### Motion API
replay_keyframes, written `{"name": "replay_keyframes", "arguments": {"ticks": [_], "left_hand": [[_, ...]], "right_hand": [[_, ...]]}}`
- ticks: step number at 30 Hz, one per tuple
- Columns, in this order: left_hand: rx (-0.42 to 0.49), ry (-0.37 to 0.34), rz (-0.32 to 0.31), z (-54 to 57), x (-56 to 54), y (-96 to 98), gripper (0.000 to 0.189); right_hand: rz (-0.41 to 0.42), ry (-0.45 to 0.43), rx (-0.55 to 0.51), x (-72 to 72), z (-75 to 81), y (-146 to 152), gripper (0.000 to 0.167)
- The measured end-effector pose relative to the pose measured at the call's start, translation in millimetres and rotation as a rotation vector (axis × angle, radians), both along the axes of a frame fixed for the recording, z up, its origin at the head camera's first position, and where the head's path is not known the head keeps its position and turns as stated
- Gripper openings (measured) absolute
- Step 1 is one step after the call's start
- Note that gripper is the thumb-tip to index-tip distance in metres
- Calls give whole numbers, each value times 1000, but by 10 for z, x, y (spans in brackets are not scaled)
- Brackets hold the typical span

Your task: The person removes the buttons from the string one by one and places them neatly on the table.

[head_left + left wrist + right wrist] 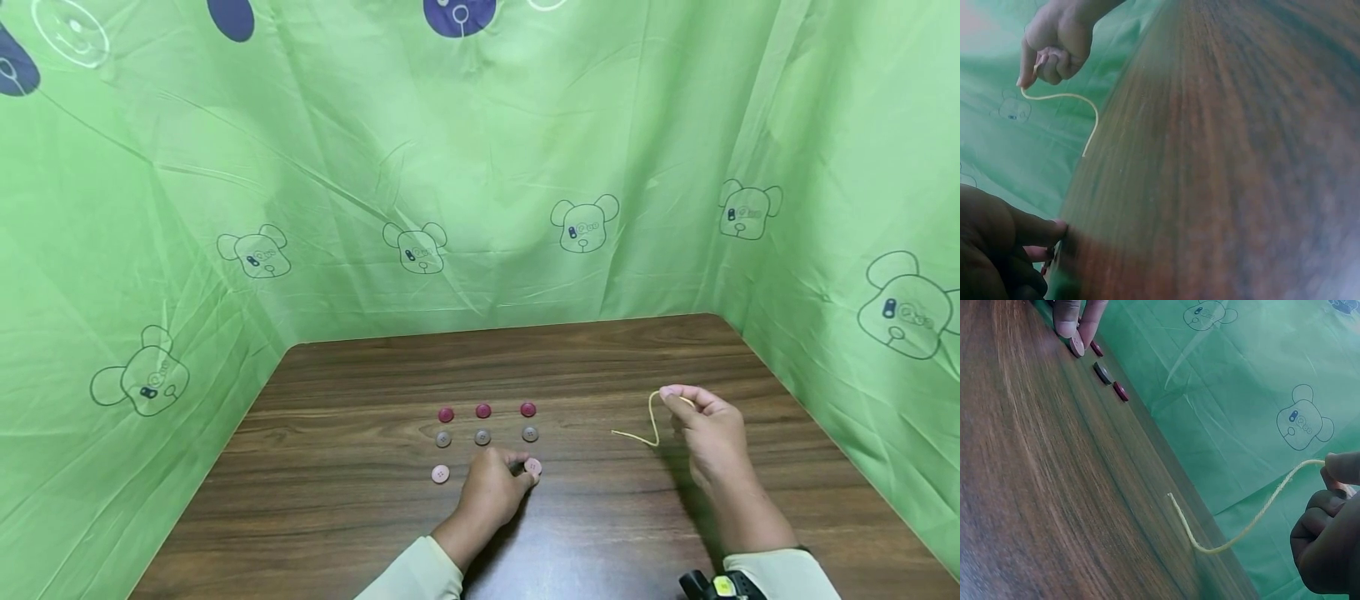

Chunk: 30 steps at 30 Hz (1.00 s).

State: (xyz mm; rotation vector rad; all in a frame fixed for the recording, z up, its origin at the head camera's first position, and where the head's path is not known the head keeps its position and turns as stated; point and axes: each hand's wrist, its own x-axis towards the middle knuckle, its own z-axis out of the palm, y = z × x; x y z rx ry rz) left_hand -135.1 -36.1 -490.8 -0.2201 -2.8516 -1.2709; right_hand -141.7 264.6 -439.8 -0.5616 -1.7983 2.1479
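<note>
My left hand (491, 490) pinches a pale pink button (532, 467) between thumb and finger, at the right of the front row. In the right wrist view that pink button (1077, 345) is tilted up on its edge. Another pink button (440, 474) lies left of the hand, which covers the table between them. Off to the right, my right hand (708, 433) pinches a yellow string (656, 421) above the table. The string hangs in a curve, its loose end pointing left. In the left wrist view the string (1079, 97) droops from curled fingers.
Behind the left hand lie three grey buttons in a row, among them a middle one (482, 437). Farther back is a row of three dark red buttons, such as this red button (483, 411). A green cloth (495, 283) with bear drawings surrounds the brown wooden table (337, 517).
</note>
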Motion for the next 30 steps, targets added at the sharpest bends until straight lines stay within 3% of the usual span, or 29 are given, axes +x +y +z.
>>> {"name": "replay_keyframes", "arguments": {"ticks": [14, 26, 30], "left_hand": [[27, 2, -41, -12, 19, -22, 37], [74, 5, -73, -26, 40, -49, 43], [158, -50, -91, -36, 30, -86, 48]], "right_hand": [[-16, -28, 3, 27, 9, 26, 24], [-6, 24, -72, 46, 49, 25, 20], [-24, 10, -51, 39, 50, 20, 23]]}}
